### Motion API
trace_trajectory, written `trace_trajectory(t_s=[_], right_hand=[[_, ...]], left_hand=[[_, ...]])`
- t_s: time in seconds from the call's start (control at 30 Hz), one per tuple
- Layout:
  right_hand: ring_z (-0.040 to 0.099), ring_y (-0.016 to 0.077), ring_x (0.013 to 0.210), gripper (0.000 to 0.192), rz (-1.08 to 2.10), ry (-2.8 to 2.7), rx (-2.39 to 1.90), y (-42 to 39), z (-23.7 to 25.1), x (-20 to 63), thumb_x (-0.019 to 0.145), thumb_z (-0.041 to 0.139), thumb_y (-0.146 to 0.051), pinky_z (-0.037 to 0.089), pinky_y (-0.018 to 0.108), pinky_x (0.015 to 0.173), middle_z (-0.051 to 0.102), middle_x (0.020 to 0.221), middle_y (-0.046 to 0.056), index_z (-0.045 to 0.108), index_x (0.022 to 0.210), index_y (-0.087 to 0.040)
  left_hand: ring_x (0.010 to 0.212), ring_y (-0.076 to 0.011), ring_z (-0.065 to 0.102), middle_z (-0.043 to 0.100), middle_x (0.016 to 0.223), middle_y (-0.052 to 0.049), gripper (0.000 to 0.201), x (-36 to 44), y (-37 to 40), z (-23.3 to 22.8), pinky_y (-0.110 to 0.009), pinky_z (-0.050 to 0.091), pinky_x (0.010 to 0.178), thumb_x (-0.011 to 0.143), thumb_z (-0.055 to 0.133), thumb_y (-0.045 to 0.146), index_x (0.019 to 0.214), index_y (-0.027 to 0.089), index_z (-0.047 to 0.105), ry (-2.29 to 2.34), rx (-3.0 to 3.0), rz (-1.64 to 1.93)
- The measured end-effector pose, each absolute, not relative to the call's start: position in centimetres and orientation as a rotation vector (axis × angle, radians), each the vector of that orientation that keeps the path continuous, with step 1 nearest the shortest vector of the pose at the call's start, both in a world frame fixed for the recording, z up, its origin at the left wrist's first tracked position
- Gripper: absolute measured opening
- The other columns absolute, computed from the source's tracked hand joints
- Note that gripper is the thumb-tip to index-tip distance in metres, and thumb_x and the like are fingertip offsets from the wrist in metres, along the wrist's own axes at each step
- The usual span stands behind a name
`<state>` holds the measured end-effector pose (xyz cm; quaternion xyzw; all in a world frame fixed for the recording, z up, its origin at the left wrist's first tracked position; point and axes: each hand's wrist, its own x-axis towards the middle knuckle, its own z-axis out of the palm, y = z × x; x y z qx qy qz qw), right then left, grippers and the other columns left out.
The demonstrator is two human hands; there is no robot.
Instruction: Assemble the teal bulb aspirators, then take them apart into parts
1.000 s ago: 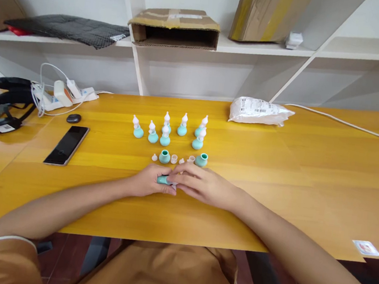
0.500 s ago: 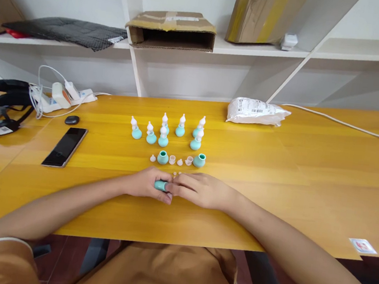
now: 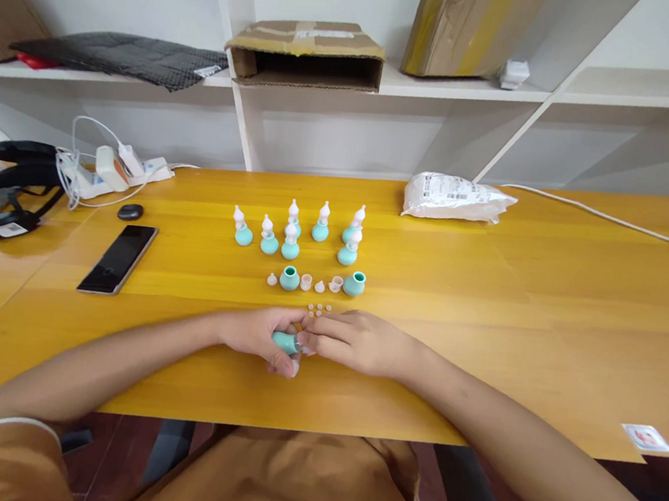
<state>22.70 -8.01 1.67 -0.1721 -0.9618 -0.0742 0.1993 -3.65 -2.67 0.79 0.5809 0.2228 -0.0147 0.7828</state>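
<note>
My left hand (image 3: 256,337) is wrapped round a teal squeeze bulb (image 3: 285,342), which lies on its side with its neck toward the right. At that neck, the fingers of my right hand (image 3: 353,342) are pinched together; a small pale part seems to be there, mostly hidden by the fingertips. Just beyond my hands lie several tiny pale discs (image 3: 319,308). Behind these, a row holds two open teal bulbs, one on the left (image 3: 289,279) and one on the right (image 3: 355,284), with clear cups (image 3: 306,282) and pointed white tips (image 3: 271,279).
Several assembled bulbs with white nozzles (image 3: 320,231) stand farther back. A phone (image 3: 117,259), black mouse-like object (image 3: 130,212), power strip with cables (image 3: 137,172) and black headset (image 3: 9,194) are at left. A white plastic package (image 3: 456,199) lies by the shelf (image 3: 349,134).
Both hands have come slightly nearer to me with the bulb, and my left thumb has moved lower. More of the tiny discs show now. The view has shifted a little.
</note>
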Motion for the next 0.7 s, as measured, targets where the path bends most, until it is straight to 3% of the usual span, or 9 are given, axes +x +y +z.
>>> trace_trajectory(t_s=[0.1,0.3,0.47,0.7], right_hand=[[0.075,0.0165,0.091,0.035,-0.098,-2.706,-0.489,-8.3,2.0,22.8,0.121,0.040,-0.017,0.060,0.029,0.078,0.083,0.114,0.005,0.075,0.121,-0.019],[0.075,0.0176,0.099,0.031,0.092,-2.675,-0.524,-8.2,2.0,23.0,0.120,0.044,-0.018,0.061,0.029,0.082,0.082,0.116,0.007,0.074,0.126,-0.021],[0.076,0.0181,0.091,0.027,0.137,-2.571,-0.528,-7.7,1.3,23.3,0.121,0.047,-0.022,0.062,0.029,0.081,0.082,0.108,0.009,0.073,0.126,-0.018],[0.075,0.0159,0.086,0.022,0.299,-2.491,-0.524,-7.5,1.2,23.2,0.121,0.052,-0.028,0.062,0.026,0.080,0.081,0.105,0.008,0.072,0.123,-0.020]], left_hand=[[0.080,-0.0151,0.074,0.072,0.091,0.004,0.076,-3.5,-3.7,0.9,-0.029,0.057,0.073,0.059,0.113,0.030,0.113,0.023,0.059,0.474,1.291,0.050],[0.082,-0.0164,0.074,0.074,0.091,0.003,0.069,-3.4,-4.7,1.0,-0.031,0.056,0.077,0.066,0.110,0.040,0.106,0.022,0.056,0.536,1.403,0.125],[0.084,-0.0159,0.069,0.074,0.092,0.003,0.065,-3.3,-4.9,1.0,-0.031,0.054,0.082,0.070,0.108,0.044,0.104,0.022,0.056,0.608,1.601,0.275],[0.091,-0.0200,0.076,0.081,0.098,0.000,0.064,-4.0,-5.3,-0.2,-0.032,0.056,0.085,0.080,0.099,0.061,0.112,0.023,0.058,0.662,1.796,0.392]])
